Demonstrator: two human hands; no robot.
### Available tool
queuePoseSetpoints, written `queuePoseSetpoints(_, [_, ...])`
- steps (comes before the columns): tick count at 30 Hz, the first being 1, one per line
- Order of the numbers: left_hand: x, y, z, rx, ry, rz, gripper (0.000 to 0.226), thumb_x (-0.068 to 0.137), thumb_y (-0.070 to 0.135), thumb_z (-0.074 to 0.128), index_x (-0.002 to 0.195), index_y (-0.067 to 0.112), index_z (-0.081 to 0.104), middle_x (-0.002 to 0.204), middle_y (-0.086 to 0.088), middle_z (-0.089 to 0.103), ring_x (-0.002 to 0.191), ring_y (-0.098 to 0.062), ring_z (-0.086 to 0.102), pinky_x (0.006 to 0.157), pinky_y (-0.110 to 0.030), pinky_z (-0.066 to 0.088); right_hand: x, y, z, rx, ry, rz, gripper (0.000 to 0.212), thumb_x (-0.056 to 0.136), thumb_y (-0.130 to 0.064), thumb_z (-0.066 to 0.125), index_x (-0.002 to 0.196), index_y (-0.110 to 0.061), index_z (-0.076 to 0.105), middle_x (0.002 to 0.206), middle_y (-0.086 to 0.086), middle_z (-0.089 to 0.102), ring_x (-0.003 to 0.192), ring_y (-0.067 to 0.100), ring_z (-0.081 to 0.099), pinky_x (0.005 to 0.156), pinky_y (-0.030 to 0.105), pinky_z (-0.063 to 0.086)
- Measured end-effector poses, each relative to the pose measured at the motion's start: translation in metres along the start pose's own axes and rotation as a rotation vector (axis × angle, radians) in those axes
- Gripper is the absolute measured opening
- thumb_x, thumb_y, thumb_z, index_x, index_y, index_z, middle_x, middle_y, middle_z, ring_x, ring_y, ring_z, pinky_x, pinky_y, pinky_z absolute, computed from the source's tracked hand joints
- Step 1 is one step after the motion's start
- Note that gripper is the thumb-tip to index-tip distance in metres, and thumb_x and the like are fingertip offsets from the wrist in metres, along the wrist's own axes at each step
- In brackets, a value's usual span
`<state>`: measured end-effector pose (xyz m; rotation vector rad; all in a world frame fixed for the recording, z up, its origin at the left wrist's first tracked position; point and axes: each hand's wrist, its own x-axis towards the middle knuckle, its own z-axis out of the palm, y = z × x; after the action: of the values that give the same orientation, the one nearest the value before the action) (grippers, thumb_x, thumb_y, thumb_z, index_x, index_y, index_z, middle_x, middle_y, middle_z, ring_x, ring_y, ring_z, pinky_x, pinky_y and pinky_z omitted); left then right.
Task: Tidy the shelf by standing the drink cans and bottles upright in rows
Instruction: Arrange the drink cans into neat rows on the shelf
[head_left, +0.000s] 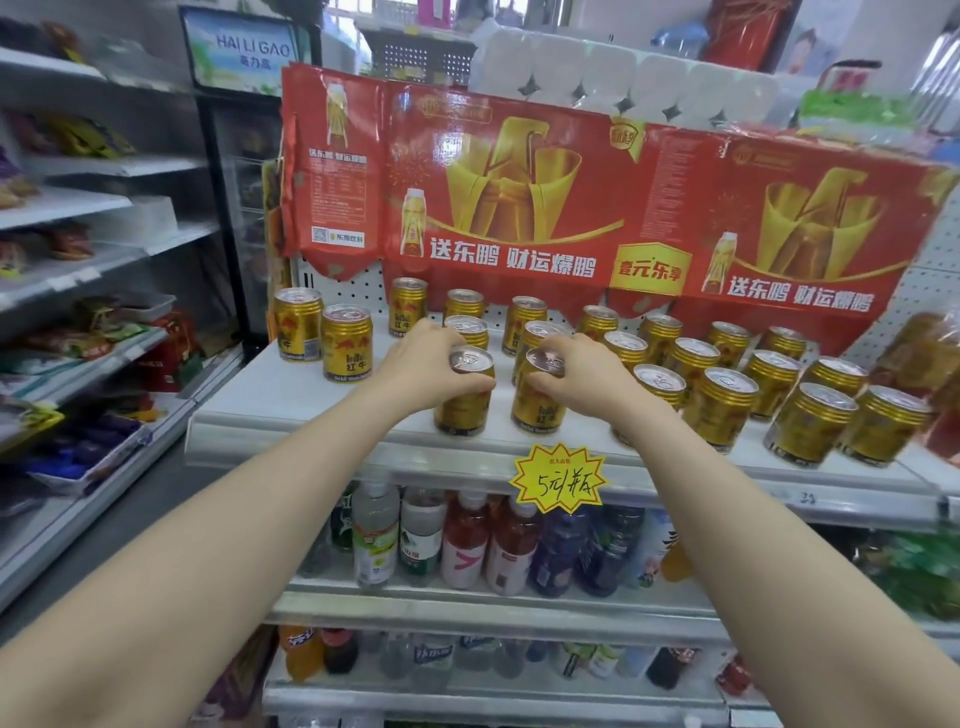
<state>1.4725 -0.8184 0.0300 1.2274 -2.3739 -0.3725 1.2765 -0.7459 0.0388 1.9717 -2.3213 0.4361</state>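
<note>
Two gold cans are held right near the front edge of the white shelf (291, 395). The left can (462, 410) is gripped by the left hand (421, 364), fingers curled around its top rim, and the right can (537, 410) is gripped the same way by the right hand (576, 374). Both are upright, just beside each other with a small gap between.

A wide bare patch of shelf is left open on their left, up to a pair of cans (347, 343) stood near the left end. The held cans are gold with ribbed shoulders, silver pull-tab lids and red lettering.

Behind them more cans (524, 317) are stood in short columns, and the right side is packed tight with rows of cans (719, 408), so room is pretty scarce there. A yellow price tag (558, 478) is fixed on the front edge just below. A red banner (519, 197) is propped along the back, and bottles (467, 540) are lined up on the level underneath.
</note>
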Motion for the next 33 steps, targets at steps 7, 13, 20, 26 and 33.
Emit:
queuePoseSetpoints(7, [-0.001, -0.003, -0.008, -0.173, -0.121, 0.026, 0.059, 0.095, 0.022, 0.061, 0.149, 0.018, 0.039, 0.153, -0.003, 0.041, 0.139, -0.021, 0.039, 0.109, -0.036, 0.036, 0.003, 0.010, -0.006, 0.023, -0.102, -0.053, 0.052, 0.096, -0.031, 0.055, 0.145, -0.018, 0.044, 0.144, 0.009, 0.049, 0.127, 0.028, 0.048, 0.099, 0.037, 0.043])
queuePoseSetpoints(13, [-0.003, 0.008, -0.006, -0.016, 0.009, 0.007, 0.057, 0.089, 0.049, 0.064, 0.135, 0.016, 0.056, 0.132, -0.008, 0.053, 0.125, -0.026, 0.048, 0.093, -0.037, 0.042, 0.009, 0.009, 0.001, -0.034, 0.023, -0.050, 0.043, 0.095, -0.049, 0.053, 0.122, -0.017, 0.062, 0.118, 0.007, 0.065, 0.103, 0.026, 0.060, 0.081, 0.037, 0.052])
queuePoseSetpoints(20, [0.000, 0.003, -0.013, 0.016, -0.099, 0.104, 0.039, 0.096, 0.033, 0.059, 0.124, 0.006, 0.062, 0.121, -0.011, 0.062, 0.110, -0.027, 0.056, 0.094, -0.044, 0.048, 0.009, 0.011, 0.002, -0.063, 0.082, -0.065, 0.031, 0.095, -0.040, 0.053, 0.107, -0.014, 0.065, 0.101, 0.007, 0.062, 0.092, 0.026, 0.058, 0.076, 0.037, 0.050])
queuePoseSetpoints(26, [0.004, 0.003, -0.013, 0.120, -0.166, 0.135, 0.047, 0.098, 0.039, 0.054, 0.131, 0.005, 0.056, 0.131, -0.011, 0.055, 0.115, -0.027, 0.053, 0.098, -0.043, 0.046, 0.010, 0.011, 0.003, -0.065, 0.090, -0.054, 0.033, 0.095, -0.041, 0.052, 0.102, -0.011, 0.065, 0.095, 0.008, 0.060, 0.088, 0.026, 0.057, 0.072, 0.037, 0.048])
queuePoseSetpoints(33, [0.008, -0.001, -0.006, 0.129, -0.141, 0.160, 0.053, 0.099, 0.039, 0.053, 0.143, 0.010, 0.047, 0.140, -0.010, 0.050, 0.126, -0.027, 0.048, 0.104, -0.041, 0.042, 0.009, 0.011, 0.002, -0.084, 0.081, -0.068, 0.033, 0.096, -0.041, 0.051, 0.104, -0.012, 0.064, 0.097, 0.007, 0.059, 0.087, 0.024, 0.054, 0.069, 0.034, 0.044])
